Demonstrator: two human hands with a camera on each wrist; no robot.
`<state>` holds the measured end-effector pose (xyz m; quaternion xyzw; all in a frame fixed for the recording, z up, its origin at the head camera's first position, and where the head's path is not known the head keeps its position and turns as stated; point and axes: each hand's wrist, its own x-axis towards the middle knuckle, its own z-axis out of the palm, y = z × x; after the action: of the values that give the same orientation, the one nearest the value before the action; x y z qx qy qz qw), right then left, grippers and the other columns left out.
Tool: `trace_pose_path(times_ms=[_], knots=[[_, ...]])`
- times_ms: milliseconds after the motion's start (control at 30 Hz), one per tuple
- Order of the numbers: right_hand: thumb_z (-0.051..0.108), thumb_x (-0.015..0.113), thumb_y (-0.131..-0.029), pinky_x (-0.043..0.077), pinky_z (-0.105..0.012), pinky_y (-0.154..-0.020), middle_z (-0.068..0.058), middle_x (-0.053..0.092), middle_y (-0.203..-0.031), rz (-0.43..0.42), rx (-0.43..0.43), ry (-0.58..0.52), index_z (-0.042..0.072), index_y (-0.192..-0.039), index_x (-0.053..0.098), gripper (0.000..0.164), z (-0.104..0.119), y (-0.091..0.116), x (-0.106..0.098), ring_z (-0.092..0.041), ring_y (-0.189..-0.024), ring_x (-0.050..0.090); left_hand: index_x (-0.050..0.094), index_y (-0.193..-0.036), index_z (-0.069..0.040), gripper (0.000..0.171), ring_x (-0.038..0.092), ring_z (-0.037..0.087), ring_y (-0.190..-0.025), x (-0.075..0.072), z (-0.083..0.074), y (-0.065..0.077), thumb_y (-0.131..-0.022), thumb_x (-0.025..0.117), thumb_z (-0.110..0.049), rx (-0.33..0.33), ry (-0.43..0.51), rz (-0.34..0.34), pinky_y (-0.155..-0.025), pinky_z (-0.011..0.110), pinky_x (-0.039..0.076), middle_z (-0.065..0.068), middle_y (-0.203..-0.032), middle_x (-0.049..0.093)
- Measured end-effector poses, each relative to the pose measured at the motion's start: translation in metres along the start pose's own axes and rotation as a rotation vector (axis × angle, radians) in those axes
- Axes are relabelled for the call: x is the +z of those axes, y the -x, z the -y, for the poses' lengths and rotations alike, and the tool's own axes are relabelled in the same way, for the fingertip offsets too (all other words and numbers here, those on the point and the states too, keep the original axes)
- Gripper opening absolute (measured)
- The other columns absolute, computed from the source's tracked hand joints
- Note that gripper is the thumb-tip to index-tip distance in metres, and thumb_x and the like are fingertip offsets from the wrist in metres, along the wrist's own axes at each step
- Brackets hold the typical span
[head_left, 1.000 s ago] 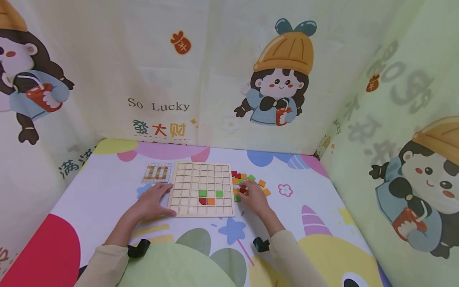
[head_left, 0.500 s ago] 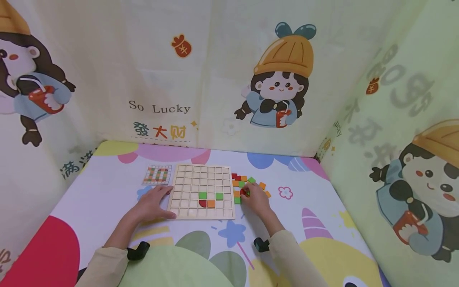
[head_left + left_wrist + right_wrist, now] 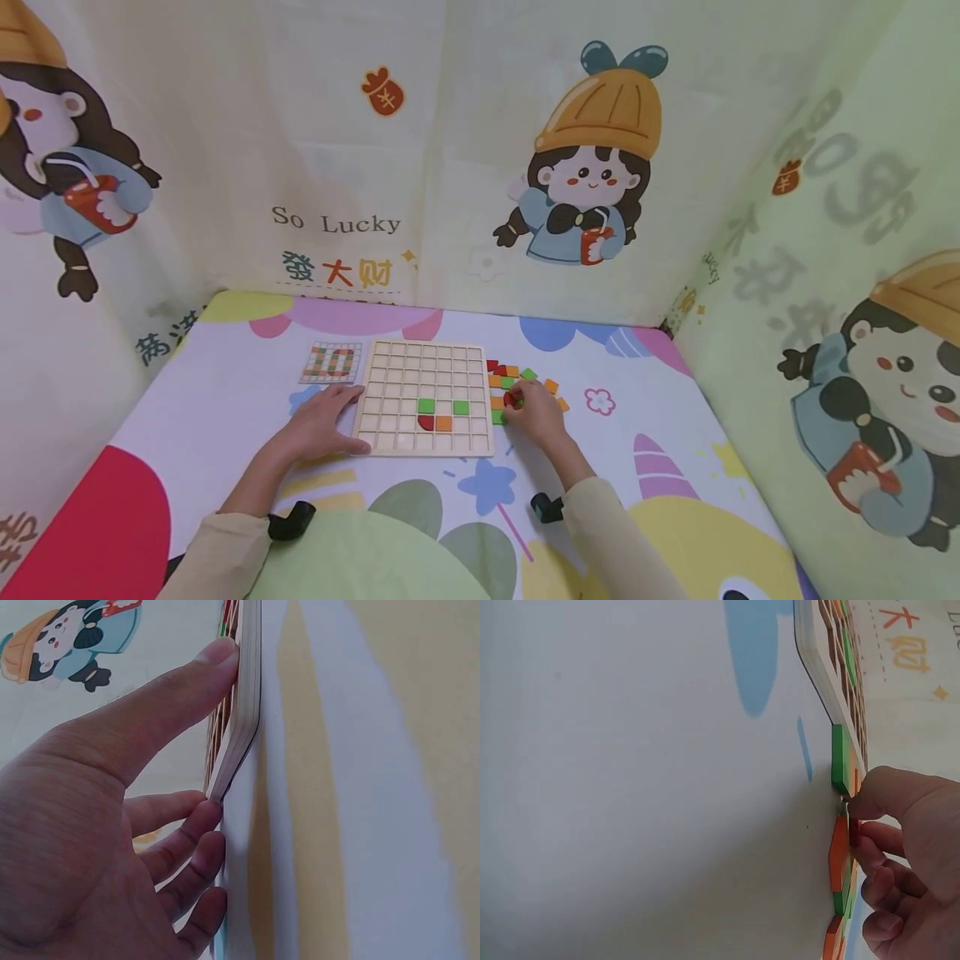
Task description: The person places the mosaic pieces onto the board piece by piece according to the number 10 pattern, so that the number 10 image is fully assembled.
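Surface point(image 3: 240, 367), toward far edge: we saw the board point(image 3: 405, 375) just left of the right hand point(image 3: 536, 413), which pinched a red piece point(image 3: 509, 401); left hand point(image 3: 321, 423), unclenched, touched board.

Cream curtains point(image 3: 480, 108) printed with cartoon figures point(image 3: 587, 192) in orange knit hats point(image 3: 602, 112), red money pouches point(image 3: 383, 92) and dark "So Lucky" lettering point(image 3: 335, 222) hang behind and at both sides of a white table cover point(image 3: 217, 383) patterned with a blue star wand point(image 3: 487, 486), a pink flower outline point(image 3: 600, 402) and a purple-striped horn point(image 3: 660, 467).
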<state>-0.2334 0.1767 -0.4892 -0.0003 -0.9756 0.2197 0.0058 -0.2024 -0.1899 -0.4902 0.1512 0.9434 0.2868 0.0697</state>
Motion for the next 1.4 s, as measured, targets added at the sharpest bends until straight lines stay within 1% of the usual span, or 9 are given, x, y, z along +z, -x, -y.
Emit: trace_pose_path(times_ms=[200, 433, 600, 700, 900, 1033, 1200, 1267, 1400], knots=[[0.02, 0.074, -0.081, 0.053, -0.032, -0.082, -0.003, 0.066, -0.104, 0.009, -0.039, -0.071, 0.011, -0.107, 0.069, 0.028, 0.001, 0.004, -0.001, -0.017, -0.092, 0.055, 0.039, -0.147, -0.007, 0.103, 0.04, 0.046, -0.128, -0.002, 0.0, 0.0, -0.066, 0.083, -0.053, -0.011, -0.005, 0.016, -0.099, 0.064, 0.036, 0.022, -0.145, 0.039], [0.016, 0.076, -0.08, 0.05, -0.025, -0.071, -0.001, 0.065, -0.102, 0.068, -0.16, -0.163, 0.012, -0.106, 0.069, 0.027, 0.01, 0.019, -0.002, -0.016, -0.084, 0.053, 0.038, -0.147, -0.007, 0.102, 0.04, 0.046, -0.128, -0.001, 0.0, -0.001, -0.067, 0.083, -0.053, -0.012, -0.002, 0.021, -0.099, 0.064, 0.036, 0.022, -0.145, 0.039], [0.02, 0.076, -0.08, 0.054, -0.028, -0.081, -0.001, 0.067, -0.11, 0.128, -0.226, -0.165, 0.015, -0.107, 0.071, 0.028, 0.021, 0.026, 0.004, -0.015, -0.096, 0.056, 0.039, -0.147, -0.007, 0.102, 0.04, 0.046, -0.128, -0.001, 0.0, 0.0, -0.066, 0.083, -0.053, -0.017, -0.002, 0.016, -0.1, 0.064, 0.036, 0.022, -0.146, 0.039], [0.019, 0.074, -0.081, 0.053, -0.028, -0.083, 0.002, 0.066, -0.108, 0.164, -0.249, -0.156, 0.016, -0.107, 0.071, 0.026, 0.025, 0.027, 0.007, -0.014, -0.096, 0.055, 0.039, -0.147, -0.007, 0.103, 0.039, 0.046, -0.129, -0.001, 0.0, 0.0, -0.066, 0.083, -0.053, -0.017, 0.001, 0.015, -0.1, 0.064, 0.036, 0.022, -0.146, 0.039], [0.019, 0.072, -0.081, 0.046, -0.025, -0.072, 0.005, 0.061, -0.098, 0.226, -0.271, -0.17, 0.02, -0.105, 0.071, 0.024, 0.029, 0.03, 0.011, -0.013, -0.087, 0.051, 0.039, -0.146, -0.007, 0.102, 0.039, 0.046, -0.129, -0.001, 0.0, 0.0, -0.066, 0.083, -0.052, -0.005, 0.001, 0.015, -0.099, 0.064, 0.036, 0.022, -0.146, 0.038], [0.019, 0.072, -0.081, 0.046, -0.023, -0.068, 0.006, 0.062, -0.101, 0.244, -0.288, -0.175, 0.023, -0.106, 0.072, 0.025, 0.03, 0.03, 0.011, -0.012, -0.088, 0.05, 0.04, -0.146, -0.007, 0.102, 0.039, 0.046, -0.129, -0.001, 0.002, -0.001, -0.066, 0.083, -0.053, -0.001, -0.002, 0.015, -0.099, 0.064, 0.036, 0.022, -0.146, 0.039], [0.014, 0.068, -0.084, 0.048, -0.022, -0.063, 0.005, 0.063, -0.103, 0.268, -0.306, -0.184, 0.026, -0.108, 0.074, 0.027, 0.031, 0.029, 0.011, -0.013, -0.089, 0.051, 0.04, -0.146, -0.007, 0.103, 0.04, 0.045, -0.128, 0.0, 0.004, -0.002, -0.066, 0.083, -0.054, 0.002, -0.007, 0.014, -0.099, 0.063, 0.036, 0.022, -0.145, 0.039], [0.012, 0.067, -0.086, 0.05, -0.021, -0.065, 0.005, 0.064, -0.105, 0.272, -0.309, -0.192, 0.026, -0.108, 0.075, 0.027, 0.031, 0.028, 0.011, -0.013, -0.092, 0.052, 0.04, -0.146, -0.007, 0.103, 0.04, 0.046, -0.128, 0.0, 0.004, -0.002, -0.066, 0.083, -0.054, 0.006, -0.008, 0.012, -0.099, 0.063, 0.037, 0.022, -0.145, 0.04], [0.014, 0.067, -0.09, 0.053, -0.022, -0.078, 0.005, 0.066, -0.109, 0.255, -0.341, -0.184, 0.025, -0.108, 0.075, 0.023, 0.033, 0.027, 0.011, -0.012, -0.102, 0.055, 0.041, -0.146, -0.007, 0.102, 0.041, 0.046, -0.128, 0.0, 0.004, -0.002, -0.066, 0.083, -0.053, 0.012, -0.01, 0.008, -0.099, 0.063, 0.037, 0.022, -0.144, 0.04]])
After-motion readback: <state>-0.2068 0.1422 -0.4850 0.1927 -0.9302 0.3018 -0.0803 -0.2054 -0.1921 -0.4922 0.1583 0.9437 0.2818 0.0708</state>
